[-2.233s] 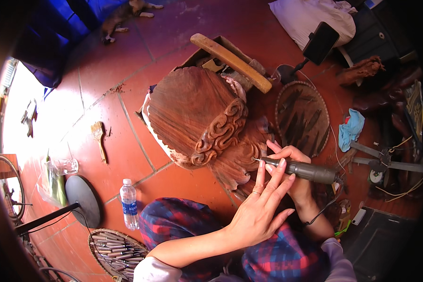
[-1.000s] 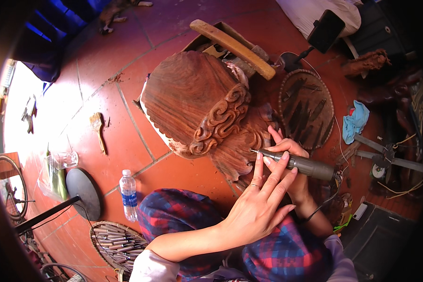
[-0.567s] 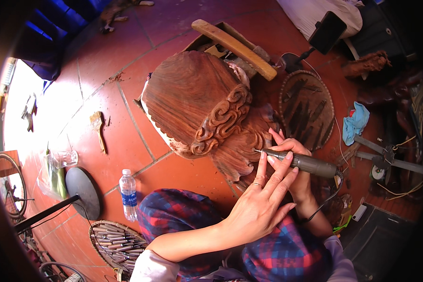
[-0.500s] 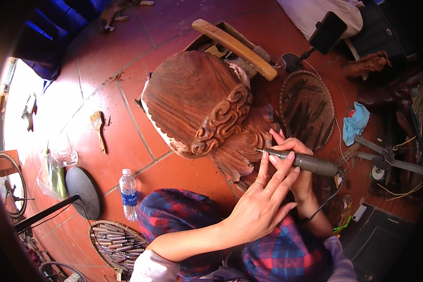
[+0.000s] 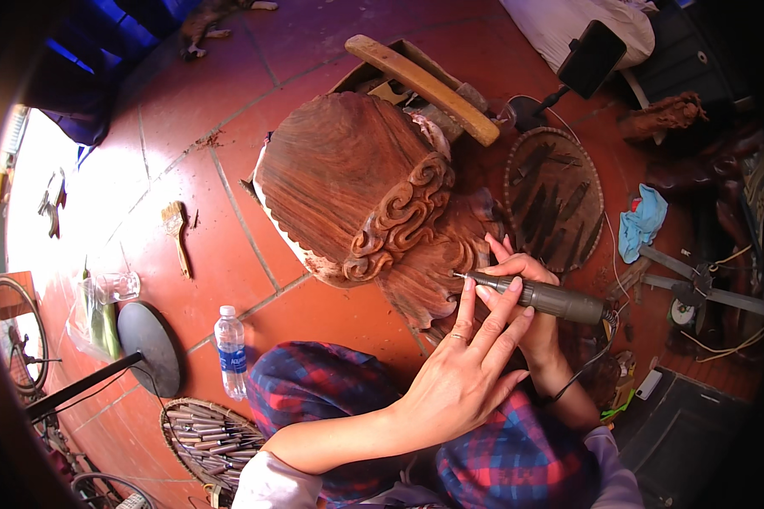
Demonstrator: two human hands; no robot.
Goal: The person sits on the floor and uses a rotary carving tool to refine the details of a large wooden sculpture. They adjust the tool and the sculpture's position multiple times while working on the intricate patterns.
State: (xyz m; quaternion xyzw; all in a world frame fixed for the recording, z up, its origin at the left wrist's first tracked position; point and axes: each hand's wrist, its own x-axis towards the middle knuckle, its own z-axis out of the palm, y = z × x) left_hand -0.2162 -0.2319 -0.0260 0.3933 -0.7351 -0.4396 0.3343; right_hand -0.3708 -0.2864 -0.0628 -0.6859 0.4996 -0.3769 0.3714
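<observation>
Fingers (image 5: pixel 526 265) grip rotary tool (image 5: pixel 569 303); bottle (image 5: pixel 229 332) wears blue label (image 5: pixel 233 359).

I watch through the left of two wide fisheye cameras worn side by side on the person's head. It looks down from above the plaid-covered legs (image 5: pixel 318 373), facing forward and steeply toward the tiled floor (image 5: pixel 289 316), so the left hand (image 5: pixel 457 382) and right hand (image 5: pixel 538 338) appear close, low and right of centre. The carved wood (image 5: pixel 339 182) lies just beyond them; a cat (image 5: pixel 200 27) far off is cut by the upper edge. My picture stands upright, unmirrored, straight lines bending toward its dark rim.
</observation>
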